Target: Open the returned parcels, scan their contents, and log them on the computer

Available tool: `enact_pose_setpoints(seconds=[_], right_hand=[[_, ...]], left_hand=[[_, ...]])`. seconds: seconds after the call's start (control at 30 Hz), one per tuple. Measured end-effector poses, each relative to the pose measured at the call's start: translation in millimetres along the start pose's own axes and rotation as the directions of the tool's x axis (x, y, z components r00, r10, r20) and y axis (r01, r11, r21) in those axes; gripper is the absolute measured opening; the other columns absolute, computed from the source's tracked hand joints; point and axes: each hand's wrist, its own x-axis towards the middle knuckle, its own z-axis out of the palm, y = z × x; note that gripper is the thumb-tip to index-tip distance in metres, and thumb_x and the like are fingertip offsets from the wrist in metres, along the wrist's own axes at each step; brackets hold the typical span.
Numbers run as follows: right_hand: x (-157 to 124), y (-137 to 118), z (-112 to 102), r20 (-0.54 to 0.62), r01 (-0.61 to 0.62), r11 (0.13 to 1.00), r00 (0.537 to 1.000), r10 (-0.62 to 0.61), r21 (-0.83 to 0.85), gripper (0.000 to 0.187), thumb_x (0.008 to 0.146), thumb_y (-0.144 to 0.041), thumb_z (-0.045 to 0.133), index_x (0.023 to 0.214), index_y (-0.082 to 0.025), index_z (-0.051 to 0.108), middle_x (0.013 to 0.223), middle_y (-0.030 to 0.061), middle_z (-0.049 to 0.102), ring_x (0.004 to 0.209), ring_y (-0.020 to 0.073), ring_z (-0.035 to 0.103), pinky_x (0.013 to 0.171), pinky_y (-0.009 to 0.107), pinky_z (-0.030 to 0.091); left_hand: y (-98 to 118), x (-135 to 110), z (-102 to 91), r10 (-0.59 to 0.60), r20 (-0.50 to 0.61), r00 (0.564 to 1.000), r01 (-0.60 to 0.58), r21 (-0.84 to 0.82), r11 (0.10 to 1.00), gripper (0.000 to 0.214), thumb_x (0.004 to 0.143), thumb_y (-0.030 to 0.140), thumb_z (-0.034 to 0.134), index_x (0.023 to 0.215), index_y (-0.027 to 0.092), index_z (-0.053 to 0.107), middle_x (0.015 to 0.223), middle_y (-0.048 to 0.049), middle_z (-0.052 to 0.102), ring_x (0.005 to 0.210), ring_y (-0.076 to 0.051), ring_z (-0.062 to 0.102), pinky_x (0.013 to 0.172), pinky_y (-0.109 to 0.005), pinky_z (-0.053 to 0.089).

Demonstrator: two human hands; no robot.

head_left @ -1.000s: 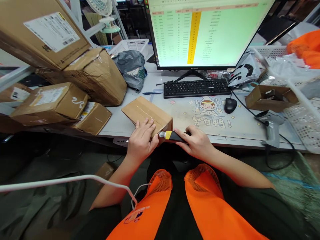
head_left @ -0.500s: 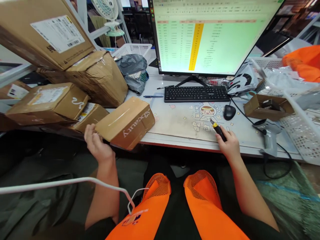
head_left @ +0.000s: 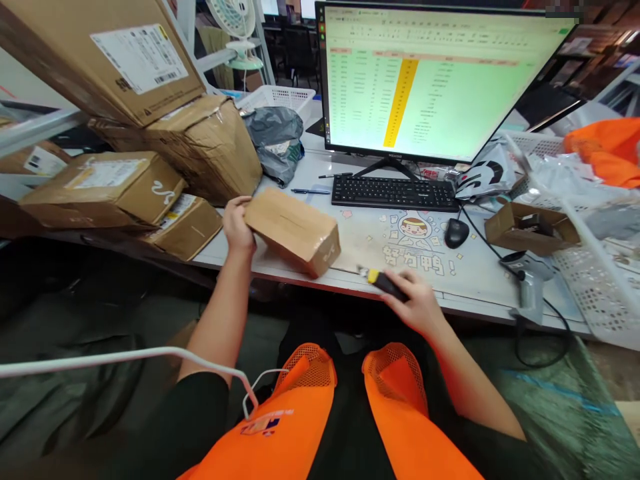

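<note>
My left hand (head_left: 237, 225) grips the left end of a small taped cardboard box (head_left: 293, 230), which rests on the desk near its front edge. My right hand (head_left: 417, 303) holds a black and yellow utility knife (head_left: 381, 281), its blade end pointing left toward the box's right end, a short gap away. Both hands sit at the desk's front edge (head_left: 350, 285), above my orange vest.
Several cardboard parcels (head_left: 107, 187) are stacked at the left. Behind the box stand a monitor (head_left: 430, 80), a black keyboard (head_left: 395, 193) and a mouse (head_left: 456, 233) on a cartoon desk mat. A barcode scanner (head_left: 525, 283), an open carton (head_left: 530, 227) and white baskets (head_left: 600, 287) lie at the right.
My left hand turned the box around and set it back on the desk. My right hand swung the knife away to the right, then brought it back toward the box.
</note>
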Motion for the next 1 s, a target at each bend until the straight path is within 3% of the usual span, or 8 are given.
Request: enact_pose_setpoints(seconds=[0.17,0.27,0.33,0.37,0.5,0.63,0.9,1.0], right_hand=[[35.4,-43.8,0.3,0.075,0.194,0.975,0.980,-0.186,-0.110,0.050,0.103,-0.051,0.062,0.145,-0.026,0.069,0.100,0.0099,0.066,0.080,0.0217,0.065,0.073,0.034,0.056],[50.3,-38.7,-4.2,0.093,0.217,0.962,0.975,-0.204,-0.168,0.050,0.102,-0.051,0.063,0.145,-0.026,0.069,0.098,0.0092,0.065,0.079,0.0206,0.063,0.072,0.032,0.054],[56.4,-34.6,-6.4,0.099,0.249,0.950,0.967,-0.234,-0.190,0.051,0.103,-0.052,0.062,0.145,-0.026,0.069,0.097,0.0088,0.064,0.079,0.0207,0.061,0.071,0.031,0.052],[58.8,-33.5,-7.1,0.099,0.269,0.943,0.962,-0.254,-0.196,0.051,0.103,-0.053,0.061,0.145,-0.025,0.069,0.096,0.0087,0.063,0.079,0.0208,0.061,0.071,0.031,0.051],[65.8,-32.9,-8.8,0.095,0.327,0.925,0.945,-0.314,-0.192,0.051,0.105,-0.052,0.059,0.146,-0.025,0.069,0.095,0.0085,0.062,0.079,0.0208,0.059,0.070,0.031,0.049],[69.9,-31.9,-13.0,0.113,0.325,0.926,0.945,-0.308,-0.191,0.050,0.105,-0.053,0.059,0.145,-0.026,0.069,0.097,0.0087,0.062,0.080,0.0202,0.058,0.071,0.031,0.048],[82.3,-39.6,-22.7,0.192,0.377,0.894,0.922,-0.337,-0.242,0.051,0.105,-0.055,0.056,0.146,-0.027,0.068,0.100,0.0098,0.063,0.080,0.0208,0.059,0.071,0.032,0.045],[96.9,-26.1,-33.3,0.179,0.299,0.913,0.950,-0.257,-0.276,0.052,0.103,-0.056,0.059,0.145,-0.028,0.070,0.102,0.0103,0.064,0.082,0.0221,0.061,0.072,0.033,0.047]], left_hand=[[46.6,-50.4,16.8,0.283,-0.040,0.958,-0.279,0.090,0.956,0.080,0.104,0.079,0.019,0.109,0.015,0.067,0.140,-0.0162,0.063,0.139,-0.029,0.055,0.106,-0.055,0.046],[75.9,-92.1,2.9,0.518,0.231,0.823,-0.544,0.063,0.837,0.071,0.097,0.081,0.032,0.109,0.021,0.067,0.132,-0.0160,0.069,0.139,-0.035,0.058,0.119,-0.060,0.039],[90.2,-111.5,-3.9,0.570,0.370,0.734,-0.623,0.034,0.781,0.059,0.091,0.076,0.051,0.113,0.024,0.069,0.126,-0.0143,0.073,0.137,-0.037,0.060,0.125,-0.064,0.030],[95.5,-117.6,-5.5,0.578,0.379,0.722,-0.637,0.038,0.770,0.053,0.090,0.070,0.060,0.114,0.024,0.069,0.125,-0.0137,0.074,0.136,-0.037,0.061,0.126,-0.065,0.028],[106.0,-125.4,-2.5,0.599,0.290,0.746,-0.647,0.103,0.756,0.033,0.090,0.048,0.069,0.109,0.022,0.070,0.119,-0.0128,0.077,0.127,-0.035,0.068,0.125,-0.063,0.032],[110.3,-126.4,4.7,0.662,0.220,0.717,-0.692,0.105,0.714,0.026,0.091,0.039,0.067,0.108,0.020,0.070,0.117,-0.0126,0.078,0.124,-0.033,0.070,0.125,-0.059,0.035],[110.0,-127.4,8.4,0.659,0.197,0.725,-0.676,0.027,0.736,0.023,0.092,0.033,0.065,0.110,0.019,0.070,0.120,-0.0144,0.077,0.126,-0.034,0.069,0.128,-0.060,0.031],[111.0,-130.9,6.0,0.658,0.223,0.719,-0.682,0.045,0.730,0.022,0.094,0.035,0.063,0.109,0.020,0.069,0.120,-0.0138,0.077,0.126,-0.034,0.070,0.127,-0.060,0.033]])
